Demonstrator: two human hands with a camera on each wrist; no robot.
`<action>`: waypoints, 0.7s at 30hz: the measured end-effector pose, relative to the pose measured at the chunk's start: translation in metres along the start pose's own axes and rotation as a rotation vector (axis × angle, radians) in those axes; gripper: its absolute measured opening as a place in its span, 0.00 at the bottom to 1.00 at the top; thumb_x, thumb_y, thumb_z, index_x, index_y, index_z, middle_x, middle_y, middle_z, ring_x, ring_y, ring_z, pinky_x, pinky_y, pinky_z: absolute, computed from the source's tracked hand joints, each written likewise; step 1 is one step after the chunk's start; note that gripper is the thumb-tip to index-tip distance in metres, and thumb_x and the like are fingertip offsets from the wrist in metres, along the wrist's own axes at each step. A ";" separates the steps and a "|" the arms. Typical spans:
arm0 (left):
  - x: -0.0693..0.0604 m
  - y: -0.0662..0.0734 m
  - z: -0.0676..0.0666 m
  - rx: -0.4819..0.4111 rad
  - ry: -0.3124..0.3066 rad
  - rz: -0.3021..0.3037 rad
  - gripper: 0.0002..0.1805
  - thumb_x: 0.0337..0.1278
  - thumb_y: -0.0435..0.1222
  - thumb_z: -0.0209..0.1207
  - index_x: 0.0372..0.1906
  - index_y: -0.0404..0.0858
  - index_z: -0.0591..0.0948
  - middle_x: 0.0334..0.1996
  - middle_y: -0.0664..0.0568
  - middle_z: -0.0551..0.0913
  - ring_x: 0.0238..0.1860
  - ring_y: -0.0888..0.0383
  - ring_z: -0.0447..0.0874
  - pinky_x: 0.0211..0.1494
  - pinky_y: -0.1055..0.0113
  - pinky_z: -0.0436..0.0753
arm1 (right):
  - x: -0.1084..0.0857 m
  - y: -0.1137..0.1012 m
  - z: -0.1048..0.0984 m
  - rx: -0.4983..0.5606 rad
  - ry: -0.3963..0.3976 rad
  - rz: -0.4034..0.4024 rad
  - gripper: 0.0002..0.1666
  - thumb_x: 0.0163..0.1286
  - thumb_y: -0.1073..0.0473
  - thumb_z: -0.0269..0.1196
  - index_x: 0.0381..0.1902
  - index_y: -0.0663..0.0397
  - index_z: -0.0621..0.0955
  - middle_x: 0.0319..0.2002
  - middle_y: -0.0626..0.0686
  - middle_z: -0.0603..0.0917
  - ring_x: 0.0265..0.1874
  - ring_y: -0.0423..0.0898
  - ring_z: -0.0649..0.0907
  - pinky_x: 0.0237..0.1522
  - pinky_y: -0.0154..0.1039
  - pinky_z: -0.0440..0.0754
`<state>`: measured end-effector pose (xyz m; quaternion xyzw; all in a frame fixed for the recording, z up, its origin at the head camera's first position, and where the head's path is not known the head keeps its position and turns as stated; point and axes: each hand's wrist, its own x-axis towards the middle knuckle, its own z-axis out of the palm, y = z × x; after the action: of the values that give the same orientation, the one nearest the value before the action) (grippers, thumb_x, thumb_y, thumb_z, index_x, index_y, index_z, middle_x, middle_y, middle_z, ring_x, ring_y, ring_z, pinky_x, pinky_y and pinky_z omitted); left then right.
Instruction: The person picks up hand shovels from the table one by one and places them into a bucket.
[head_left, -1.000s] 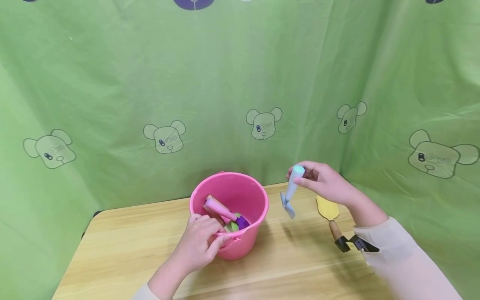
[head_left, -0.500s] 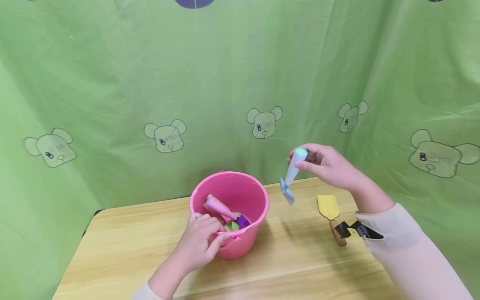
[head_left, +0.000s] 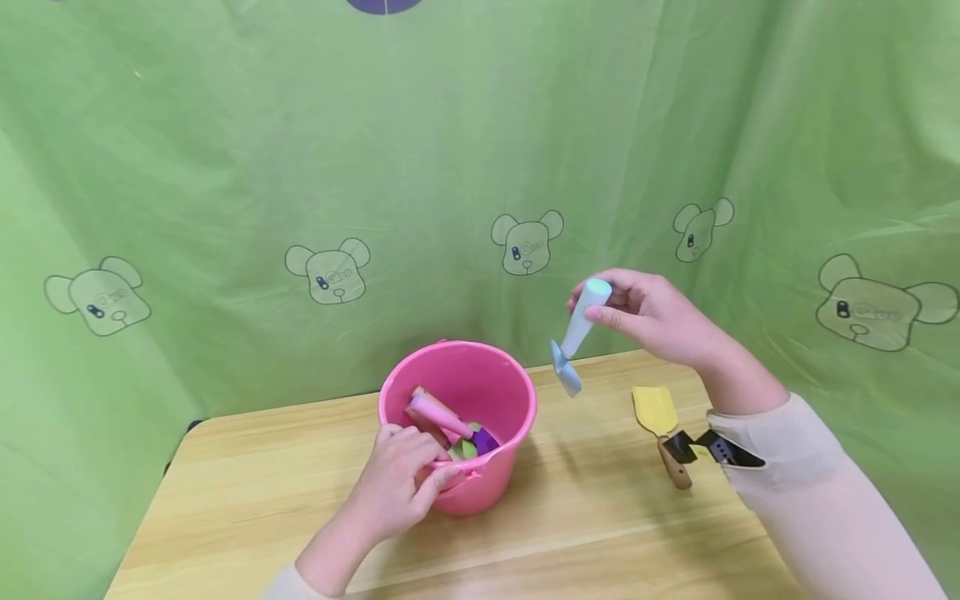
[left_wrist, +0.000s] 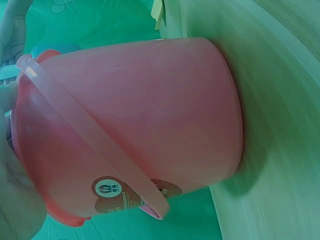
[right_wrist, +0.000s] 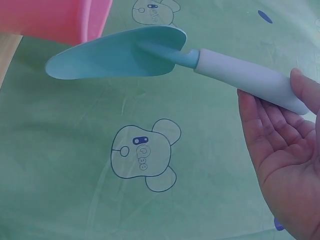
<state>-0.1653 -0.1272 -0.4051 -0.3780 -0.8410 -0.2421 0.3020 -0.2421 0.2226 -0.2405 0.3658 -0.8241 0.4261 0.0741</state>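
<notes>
My hands were both occupied: the left hand (head_left: 397, 483) gripped the pink bucket (head_left: 487, 493) by its near rim, and the right hand (head_left: 660, 321) pinched the blue trowel (head_left: 576, 337) close to the butt of its pale handle (right_wrist: 240, 74), thumb against one side and fingers against the other. The trowel hung in the air to the right of the bucket, apart from it, tilted, its blade (right_wrist: 115, 56) lower than my grip. I judged it light and stiff, probably plastic and not fragile; the smooth handle seemed likely to swivel or slip, held so near its end. A hold nearer the neck (right_wrist: 188, 58) would probably have steadied the blade better. The bucket, upright on the counter (head_left: 285, 467), looked light and slightly springy, so its rim seemed a sensible place to brace it. Inside the bucket leaned a pink-handled tool (head_left: 441, 414) with a purple end. The yellow scoop (head_left: 655, 411) lay farther right of the bucket.
</notes>
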 end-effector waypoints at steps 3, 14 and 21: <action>0.001 0.000 0.000 0.000 0.000 0.005 0.10 0.66 0.47 0.60 0.31 0.48 0.80 0.28 0.65 0.79 0.34 0.64 0.75 0.45 0.62 0.67 | 0.001 -0.002 0.000 0.004 0.007 0.002 0.13 0.74 0.66 0.59 0.55 0.63 0.79 0.50 0.61 0.85 0.45 0.43 0.86 0.50 0.33 0.83; 0.001 -0.001 -0.001 0.010 0.010 0.005 0.10 0.65 0.47 0.60 0.30 0.48 0.80 0.27 0.64 0.79 0.32 0.64 0.74 0.44 0.63 0.67 | 0.011 -0.016 0.005 0.042 0.018 -0.017 0.13 0.74 0.66 0.60 0.54 0.63 0.79 0.49 0.57 0.85 0.45 0.44 0.86 0.50 0.33 0.83; 0.000 0.001 -0.001 0.016 0.009 0.008 0.10 0.65 0.46 0.61 0.30 0.47 0.80 0.27 0.64 0.78 0.32 0.64 0.74 0.44 0.64 0.66 | 0.014 -0.021 0.009 0.075 0.022 -0.031 0.13 0.74 0.67 0.60 0.54 0.63 0.79 0.49 0.58 0.85 0.44 0.45 0.86 0.50 0.34 0.83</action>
<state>-0.1644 -0.1271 -0.4042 -0.3776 -0.8400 -0.2359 0.3100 -0.2368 0.2003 -0.2264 0.3764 -0.8008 0.4596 0.0762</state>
